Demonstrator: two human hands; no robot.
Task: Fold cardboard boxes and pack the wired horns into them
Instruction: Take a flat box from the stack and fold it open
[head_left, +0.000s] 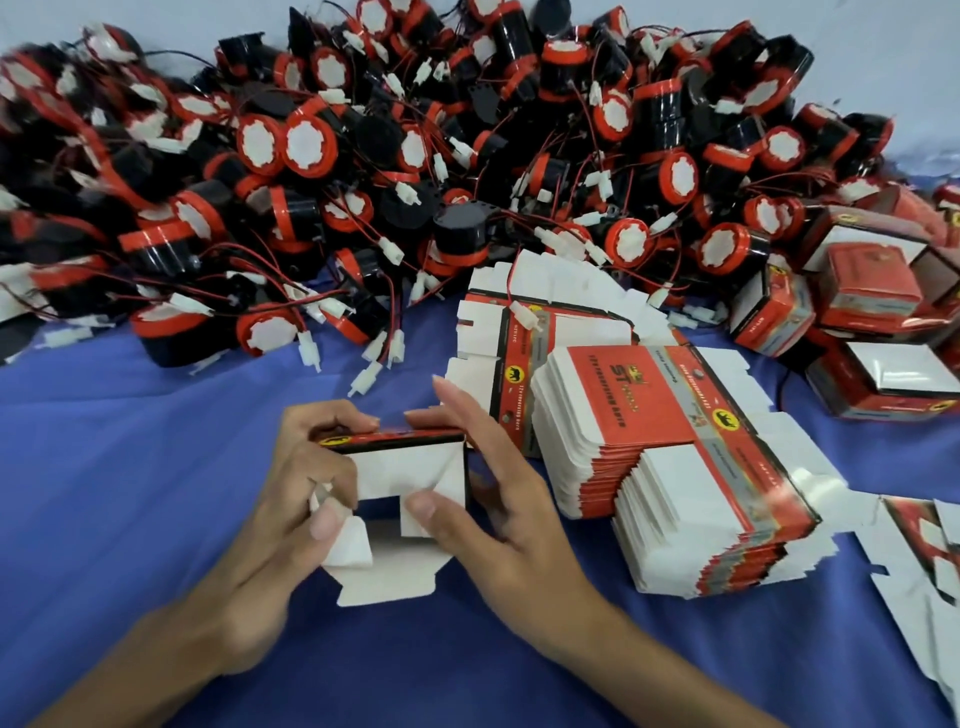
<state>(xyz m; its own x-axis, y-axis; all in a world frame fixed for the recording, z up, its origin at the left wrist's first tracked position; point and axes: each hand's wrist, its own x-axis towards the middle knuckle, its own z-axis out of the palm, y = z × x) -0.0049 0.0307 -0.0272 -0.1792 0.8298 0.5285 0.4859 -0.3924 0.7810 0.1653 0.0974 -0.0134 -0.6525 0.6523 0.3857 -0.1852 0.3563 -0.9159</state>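
The box (415, 465) sits between left hand (291, 499) and right hand (498, 512) (each grip pinching it).

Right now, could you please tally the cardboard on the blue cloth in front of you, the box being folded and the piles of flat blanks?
Box being folded: 1
Piles of flat blanks: 3 (front pile, rear pile, right-edge pile)
Total: 4
Folded boxes at far right: too blurred to count.
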